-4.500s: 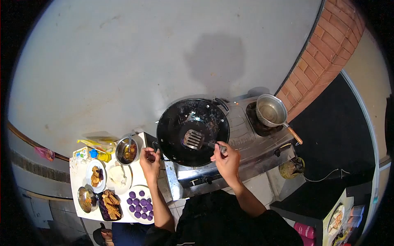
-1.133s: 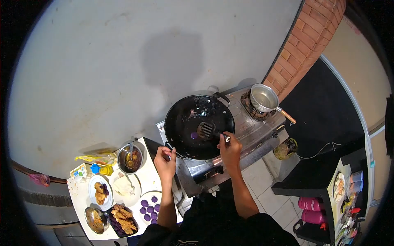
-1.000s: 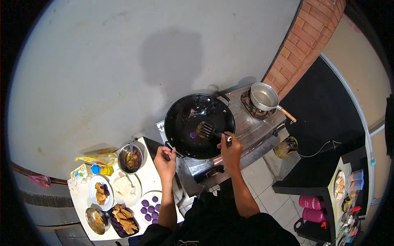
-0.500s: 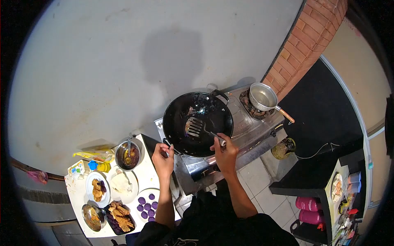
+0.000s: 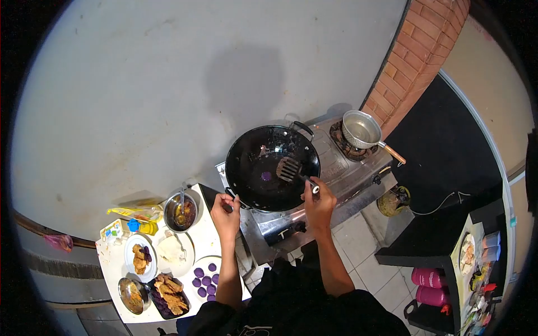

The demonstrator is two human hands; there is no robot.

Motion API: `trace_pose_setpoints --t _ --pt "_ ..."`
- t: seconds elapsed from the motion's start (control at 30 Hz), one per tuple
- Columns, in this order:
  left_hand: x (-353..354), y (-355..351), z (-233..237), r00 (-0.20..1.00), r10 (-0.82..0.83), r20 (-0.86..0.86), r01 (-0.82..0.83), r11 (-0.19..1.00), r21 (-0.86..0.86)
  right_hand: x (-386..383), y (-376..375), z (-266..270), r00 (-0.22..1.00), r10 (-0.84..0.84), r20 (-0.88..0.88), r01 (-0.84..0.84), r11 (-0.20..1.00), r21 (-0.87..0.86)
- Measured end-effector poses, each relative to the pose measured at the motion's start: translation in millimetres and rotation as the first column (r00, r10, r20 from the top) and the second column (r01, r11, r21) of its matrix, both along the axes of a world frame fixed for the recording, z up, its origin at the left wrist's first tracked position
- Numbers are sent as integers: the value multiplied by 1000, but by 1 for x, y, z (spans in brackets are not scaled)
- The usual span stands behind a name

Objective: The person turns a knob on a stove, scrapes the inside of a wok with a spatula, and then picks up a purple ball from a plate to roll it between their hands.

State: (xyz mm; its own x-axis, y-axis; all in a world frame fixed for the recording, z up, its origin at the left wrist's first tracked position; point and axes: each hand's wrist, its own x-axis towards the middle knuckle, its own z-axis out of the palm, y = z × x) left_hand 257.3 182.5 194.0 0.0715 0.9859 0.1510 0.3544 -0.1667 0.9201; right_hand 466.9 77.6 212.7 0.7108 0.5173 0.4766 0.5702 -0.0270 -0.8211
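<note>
A large black wok (image 5: pixel 252 190) sits on the stove, tilted a little. My right hand (image 5: pixel 319 204) grips the handle of a slotted spatula (image 5: pixel 289 169), whose head is inside the wok. Just left of the spatula head lies a small purple piece (image 5: pixel 266 176), and brownish residue marks the wok's inside. At the wok's near left edge, my left hand (image 5: pixel 226 215) is closed around its loop handle (image 5: pixel 230 192).
A small saucepan (image 5: pixel 360 130) rests on the right burner, its wooden handle pointing right. On the white table (image 5: pixel 120 305) at left are purple balls (image 5: pixel 202 283), fried food (image 5: pixel 171 294), plates, a yellow bottle (image 5: pixel 148 227) and a metal bowl with a ladle (image 5: pixel 180 211).
My right hand and the spatula have moved right, and the purple piece now shows beside the spatula head. The whole view has shifted slightly.
</note>
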Motion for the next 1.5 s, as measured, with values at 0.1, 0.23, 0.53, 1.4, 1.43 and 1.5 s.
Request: trace_pose_setpoints --t 0.1,0.23,0.53,1.4,1.43,1.5 --pt "0 1 -5 1000 4 6 -4 1000 6 2 1 -2 1000 -21 -5 21 999 -45" --pt "0 0 -4 1000 11 -6 -11 1000 28 2 7 -20 997 -47 56 49 998 -41" --pt "1 0 -6 1000 30 10 -31 993 116 -7 19 -22 1000 0 -26 -1 999 -36" --pt "1 3 -9 999 11 37 -15 995 100 -40 34 6 990 134 34 -136 988 78" --pt "1 3 -8 999 11 33 -14 995 97 -41 33 6 989 138 49 -141 987 70" --pt "0 4 -11 999 7 40 -10 996 85 -46 31 4 986 158 46 -161 984 73"
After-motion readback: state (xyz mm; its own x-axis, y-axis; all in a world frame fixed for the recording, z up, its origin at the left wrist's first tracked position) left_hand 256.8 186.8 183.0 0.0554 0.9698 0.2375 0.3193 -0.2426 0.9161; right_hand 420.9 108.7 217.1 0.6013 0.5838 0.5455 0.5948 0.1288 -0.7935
